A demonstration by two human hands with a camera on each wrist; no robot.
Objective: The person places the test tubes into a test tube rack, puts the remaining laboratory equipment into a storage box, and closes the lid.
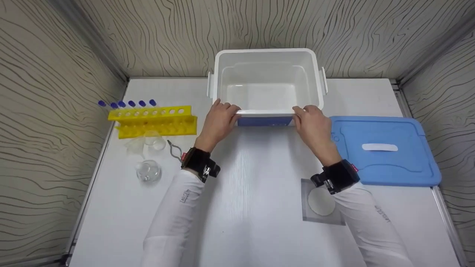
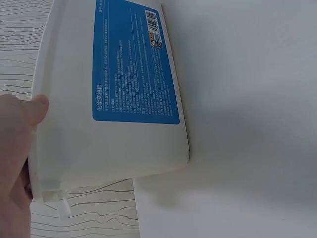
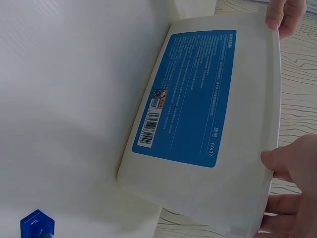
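A white plastic storage box [image 1: 265, 111] without its lid stands at the back of the table, its inside bare. My left hand [image 1: 219, 120] grips the near rim at the left corner, thumb on the front and fingers over the edge. Toward the right corner of that same rim, my right hand [image 1: 313, 124] holds on likewise. A blue printed label [image 2: 133, 64] with a barcode covers much of the box's front, and the right wrist view shows this label [image 3: 185, 99] too. Both hands appear in the right wrist view, the left one [image 3: 286, 17] at the top.
Left of the box stands a yellow test tube rack [image 1: 156, 129] with several blue-capped tubes [image 1: 131, 103] behind it. Near it lie clear glassware [image 1: 148, 171] and metal tongs [image 1: 174, 149]. To the right lies a blue lid [image 1: 389, 167]; a white disc [image 1: 321, 201] on a grey square is nearer.
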